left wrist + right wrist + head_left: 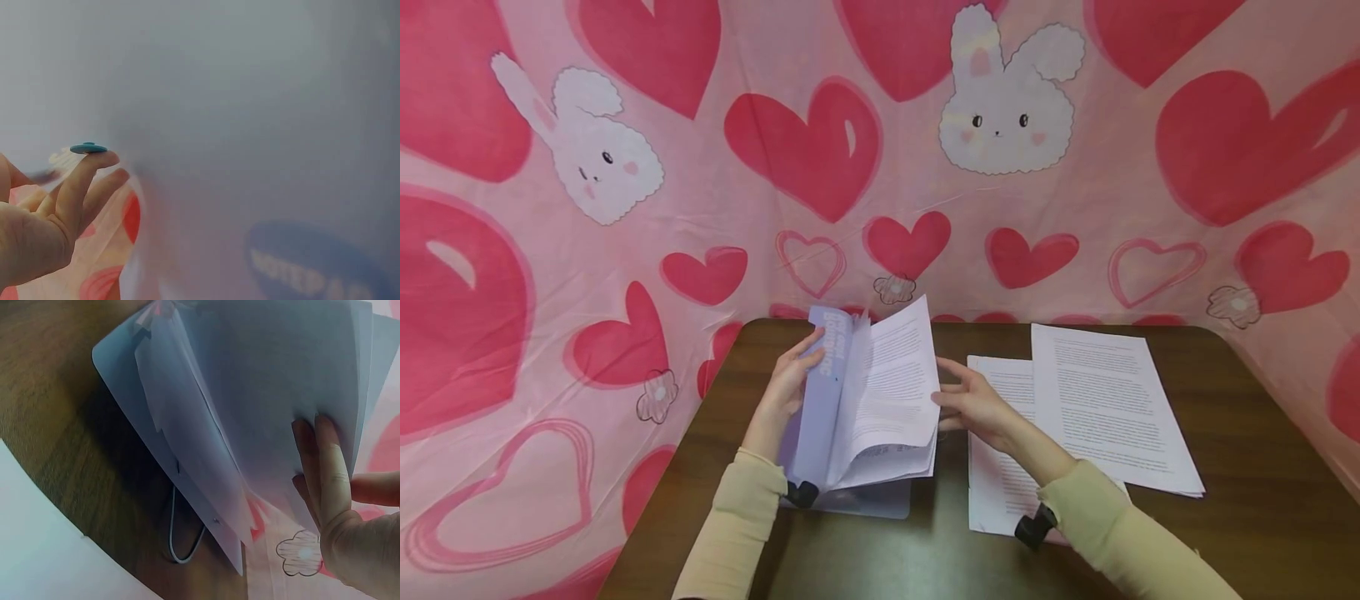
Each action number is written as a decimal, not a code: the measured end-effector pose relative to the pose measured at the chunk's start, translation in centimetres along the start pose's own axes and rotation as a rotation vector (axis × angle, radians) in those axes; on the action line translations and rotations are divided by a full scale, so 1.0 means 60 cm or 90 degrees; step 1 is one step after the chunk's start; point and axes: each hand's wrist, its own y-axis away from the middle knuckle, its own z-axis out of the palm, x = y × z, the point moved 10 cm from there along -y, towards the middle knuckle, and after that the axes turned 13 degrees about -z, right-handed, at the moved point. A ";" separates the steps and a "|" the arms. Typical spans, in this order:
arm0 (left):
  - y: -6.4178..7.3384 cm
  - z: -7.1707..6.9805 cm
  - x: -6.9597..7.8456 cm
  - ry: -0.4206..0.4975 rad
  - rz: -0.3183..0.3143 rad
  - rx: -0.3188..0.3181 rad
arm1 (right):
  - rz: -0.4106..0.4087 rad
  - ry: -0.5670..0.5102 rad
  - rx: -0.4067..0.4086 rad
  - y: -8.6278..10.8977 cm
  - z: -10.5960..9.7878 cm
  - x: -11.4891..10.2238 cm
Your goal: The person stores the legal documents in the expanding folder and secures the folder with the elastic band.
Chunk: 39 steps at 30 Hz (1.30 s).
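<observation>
Lilac folder (pixel 822 421) rested open toward 9 o'clock on the counter (pixel 925 550); left hand (pixel 786 383) touched its 11 o'clock edge, grip not determinable. Right hand (pixel 976 407) pinched the sheets (pixel 897 387) at 3 o'clock. Folder appeared semi-stiff and slick, sheets light, crease-prone; edge holds seemed best.

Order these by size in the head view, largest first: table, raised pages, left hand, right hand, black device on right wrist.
1. Table
2. Raised pages
3. Left hand and right hand: too alike to rank
4. Black device
</observation>
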 end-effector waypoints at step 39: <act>0.016 0.013 0.011 -0.021 -0.006 0.057 | -0.039 0.031 0.008 -0.025 -0.001 0.034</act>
